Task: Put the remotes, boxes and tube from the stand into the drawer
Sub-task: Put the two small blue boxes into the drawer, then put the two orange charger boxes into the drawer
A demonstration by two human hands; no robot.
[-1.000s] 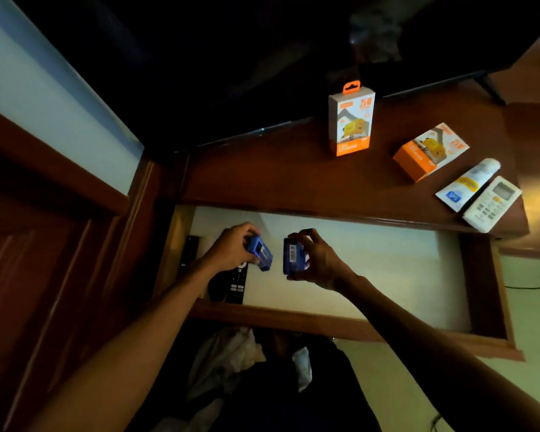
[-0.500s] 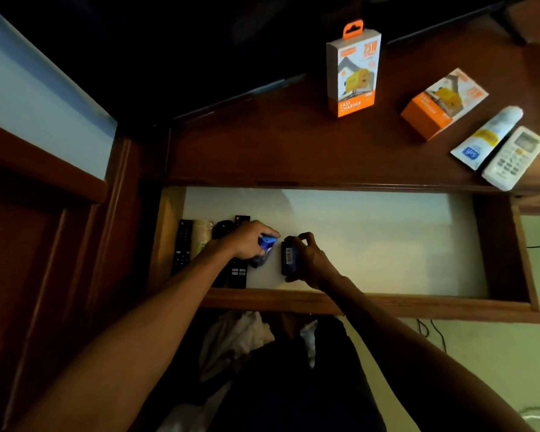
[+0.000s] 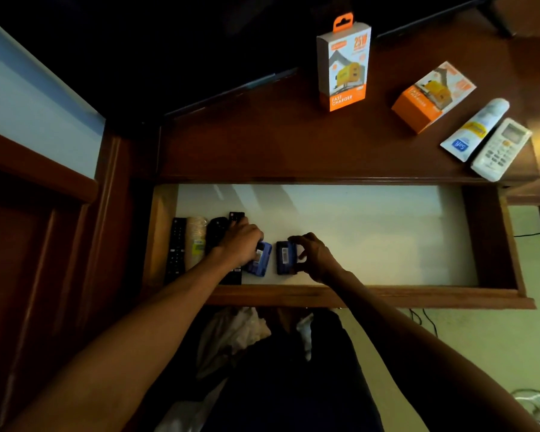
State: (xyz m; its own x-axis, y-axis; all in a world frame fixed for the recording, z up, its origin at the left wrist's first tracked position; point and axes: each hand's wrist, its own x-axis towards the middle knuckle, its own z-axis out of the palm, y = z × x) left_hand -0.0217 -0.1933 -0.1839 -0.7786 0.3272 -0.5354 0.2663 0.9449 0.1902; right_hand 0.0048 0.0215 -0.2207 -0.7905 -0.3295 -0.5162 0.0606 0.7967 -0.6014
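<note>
My left hand (image 3: 242,241) grips a blue box (image 3: 260,259) and my right hand (image 3: 314,255) grips a darker blue box (image 3: 283,257), both resting on the drawer (image 3: 356,235) floor near its front left corner, beside the black remotes (image 3: 176,246). On the stand (image 3: 262,145), an upright charger box (image 3: 343,65), a lying orange box (image 3: 432,95), the tube (image 3: 474,129) and a white remote (image 3: 501,149) sit toward its right edge.

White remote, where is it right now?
Head view: the white remote lies at the stand's far right front edge, beside the tube, not in the drawer.
</note>
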